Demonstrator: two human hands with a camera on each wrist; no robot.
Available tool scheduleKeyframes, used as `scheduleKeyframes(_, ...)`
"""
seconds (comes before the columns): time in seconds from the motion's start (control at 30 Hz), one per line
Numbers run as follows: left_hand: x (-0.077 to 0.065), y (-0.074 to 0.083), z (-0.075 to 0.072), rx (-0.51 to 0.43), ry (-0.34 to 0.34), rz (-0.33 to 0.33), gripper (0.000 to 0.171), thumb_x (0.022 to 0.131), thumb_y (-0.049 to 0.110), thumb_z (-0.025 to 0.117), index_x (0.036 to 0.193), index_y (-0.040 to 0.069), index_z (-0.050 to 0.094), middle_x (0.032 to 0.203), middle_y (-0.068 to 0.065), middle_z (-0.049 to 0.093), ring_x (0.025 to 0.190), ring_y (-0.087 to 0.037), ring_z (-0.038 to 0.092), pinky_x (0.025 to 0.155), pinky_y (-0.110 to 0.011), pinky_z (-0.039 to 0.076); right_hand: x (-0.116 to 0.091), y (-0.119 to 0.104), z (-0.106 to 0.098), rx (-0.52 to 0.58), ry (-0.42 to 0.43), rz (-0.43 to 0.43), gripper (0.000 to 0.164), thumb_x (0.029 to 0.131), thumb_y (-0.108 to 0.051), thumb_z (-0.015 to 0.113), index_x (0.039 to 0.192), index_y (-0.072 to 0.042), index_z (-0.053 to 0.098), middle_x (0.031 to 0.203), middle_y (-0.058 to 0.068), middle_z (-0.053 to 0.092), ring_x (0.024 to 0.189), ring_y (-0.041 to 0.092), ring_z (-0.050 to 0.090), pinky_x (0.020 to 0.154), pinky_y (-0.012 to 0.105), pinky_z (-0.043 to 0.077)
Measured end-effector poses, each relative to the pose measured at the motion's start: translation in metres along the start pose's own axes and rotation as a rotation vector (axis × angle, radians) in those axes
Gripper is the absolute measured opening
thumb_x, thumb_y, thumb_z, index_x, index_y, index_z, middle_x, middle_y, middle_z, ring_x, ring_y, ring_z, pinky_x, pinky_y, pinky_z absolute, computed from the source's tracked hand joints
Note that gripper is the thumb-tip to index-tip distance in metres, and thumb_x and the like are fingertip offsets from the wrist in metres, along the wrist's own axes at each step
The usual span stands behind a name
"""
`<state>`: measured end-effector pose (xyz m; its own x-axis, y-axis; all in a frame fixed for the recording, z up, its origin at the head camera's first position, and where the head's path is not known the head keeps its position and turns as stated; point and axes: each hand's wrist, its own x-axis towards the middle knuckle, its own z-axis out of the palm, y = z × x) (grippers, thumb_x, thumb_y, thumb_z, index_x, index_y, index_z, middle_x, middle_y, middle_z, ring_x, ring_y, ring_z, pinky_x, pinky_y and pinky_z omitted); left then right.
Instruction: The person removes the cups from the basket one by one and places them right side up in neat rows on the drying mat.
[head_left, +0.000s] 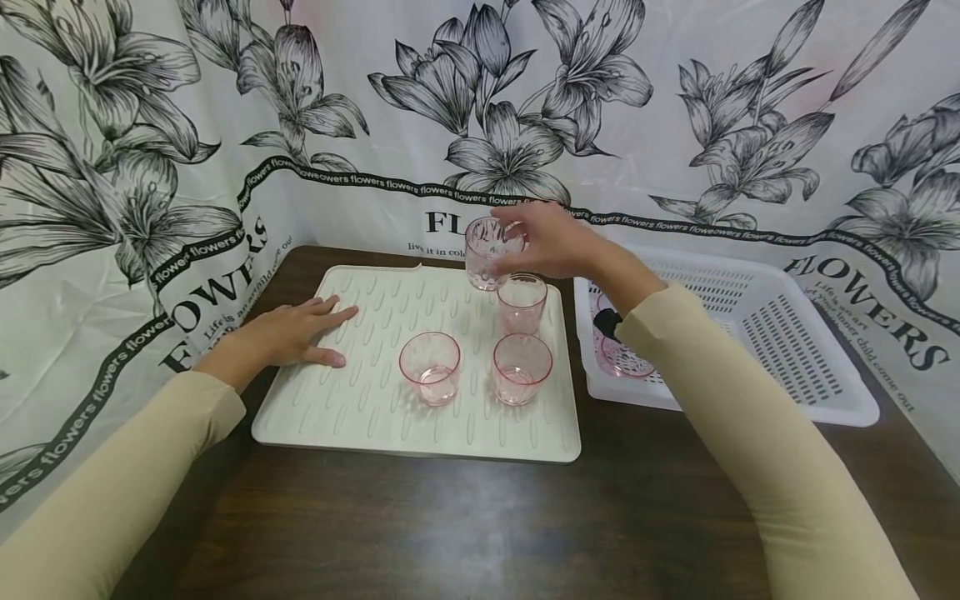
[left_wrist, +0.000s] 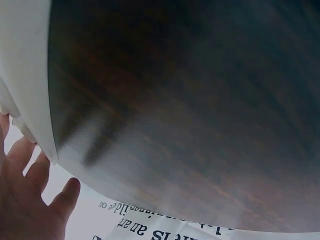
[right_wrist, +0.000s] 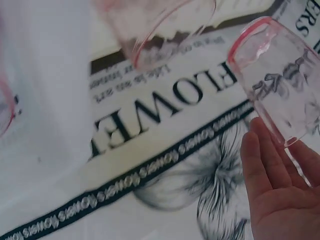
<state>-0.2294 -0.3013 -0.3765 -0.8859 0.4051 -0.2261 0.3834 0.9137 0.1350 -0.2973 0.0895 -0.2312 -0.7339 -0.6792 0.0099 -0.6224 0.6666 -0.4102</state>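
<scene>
My right hand [head_left: 551,242] grips a clear pink-rimmed glass [head_left: 483,254] above the back right of a cream drying mat [head_left: 337,408]. In the right wrist view, the held glass [right_wrist: 280,80] has its base by the fingers and its rim away from the palm. Just below and to its right stands another glass [head_left: 522,307]. Two more upright glasses, a front right one [head_left: 522,375] and a front middle one [head_left: 431,371], stand on the mat. With fingers spread, my left hand [head_left: 300,333] rests on the mat's left side.
To the right is a white slotted plastic basket [head_left: 825,400] with pink-rimmed glassware [head_left: 622,358] at its left end, partly hidden by the right arm. A dark wooden table [head_left: 450,525] lies underneath. A flower-printed curtain [head_left: 337,200] borders the back and sides.
</scene>
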Motion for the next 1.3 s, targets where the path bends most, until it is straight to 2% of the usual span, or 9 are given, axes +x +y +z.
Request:
scheduleKeyframes(0.4, -0.004, 0.006, -0.003, -0.004, -0.007, -0.009, 0.094, 0.086, 0.066, 0.06, 0.156, 0.011, 0.031, 0.158, -0.029, 0.024, 0.143, -0.052, 0.023, 0.107, -0.073, 0.023, 0.03, -0.015, 0.034, 0.019, -0.124, 0.031, 0.085, 0.086, -0.03, 0.08, 0.153, -0.004, 0.035, 0.149, 0.016, 0.048, 0.132, 0.028, 0.051, 0.108, 0.04, 0.041)
scheduleKeyframes(0.73, -0.004, 0.003, -0.002, 0.005, -0.004, -0.011, 0.093, 0.086, 0.066, 0.06, 0.156, 0.011, 0.031, 0.158, -0.029, 0.024, 0.143, -0.052, 0.023, 0.106, -0.073, 0.023, 0.049, -0.016, 0.055, -0.031, -0.154, 0.049, 0.084, 0.088, -0.033, 0.078, 0.153, -0.002, 0.034, 0.151, 0.014, 0.047, 0.133, 0.026, 0.05, 0.111, 0.037, 0.038)
scheduleKeyframes(0.87, -0.005, 0.003, -0.002, -0.007, -0.008, -0.011, 0.094, 0.086, 0.068, 0.059, 0.156, 0.011, 0.031, 0.158, -0.029, 0.023, 0.144, -0.052, 0.022, 0.107, -0.072, 0.023, 0.054, -0.019, 0.062, -0.029, -0.187, 0.056, 0.084, 0.089, -0.028, 0.077, 0.154, 0.001, 0.031, 0.151, 0.015, 0.045, 0.136, 0.026, 0.047, 0.113, 0.035, 0.035)
scheduleKeyframes(1.0, -0.004, 0.003, -0.002, -0.006, 0.006, -0.001, 0.093, 0.086, 0.064, 0.062, 0.156, 0.01, 0.032, 0.158, -0.029, 0.025, 0.143, -0.052, 0.024, 0.107, -0.072, 0.024, 0.058, -0.022, 0.07, -0.022, -0.207, 0.053, 0.082, 0.088, -0.025, 0.078, 0.152, 0.001, 0.034, 0.15, 0.016, 0.047, 0.138, 0.026, 0.045, 0.113, 0.034, 0.034)
scheduleKeyframes(1.13, -0.004, 0.003, -0.002, 0.003, 0.017, 0.007, 0.092, 0.086, 0.063, 0.063, 0.155, 0.009, 0.034, 0.157, -0.03, 0.026, 0.142, -0.052, 0.025, 0.106, -0.071, 0.026, 0.059, -0.025, 0.076, -0.01, -0.214, 0.059, 0.078, 0.088, -0.025, 0.078, 0.151, -0.002, 0.038, 0.149, 0.014, 0.049, 0.137, 0.026, 0.045, 0.112, 0.035, 0.035)
scheduleKeyframes(1.3, -0.003, 0.005, -0.004, 0.003, 0.009, 0.01, 0.091, 0.087, 0.063, 0.061, 0.155, 0.01, 0.033, 0.157, -0.03, 0.025, 0.143, -0.052, 0.025, 0.107, -0.071, 0.025, 0.059, -0.027, 0.079, -0.004, -0.243, 0.066, 0.079, 0.089, -0.025, 0.077, 0.153, -0.004, 0.036, 0.15, 0.013, 0.047, 0.138, 0.025, 0.044, 0.113, 0.035, 0.034)
